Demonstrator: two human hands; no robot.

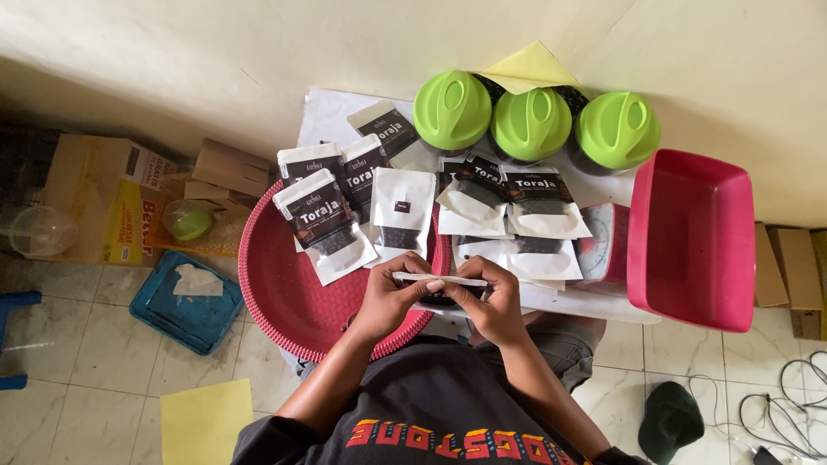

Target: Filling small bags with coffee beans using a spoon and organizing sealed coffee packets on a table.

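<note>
Three green-lidded jars (pixel 531 123) by wall — red tub (pixel 693 237), blue tray (pixel 185 301) on floor.

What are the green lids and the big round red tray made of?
The green lids look like smooth moulded plastic: even bright colour, soft shine, rounded shaping. The round red tray also seems plastic, with a fine woven-looking texture and matte finish. The pouch in both hands looks like white paper, possibly coated.

pouch (pixel 441 290) mostly hidden under both hands' fingers, contents unclear, scale (pixel 600 245) half covered by red tub (pixel 689 237), jar bodies hidden beneath green lids (pixel 531 123), cardboard boxes (pixel 797 269) cut by right edge
</note>
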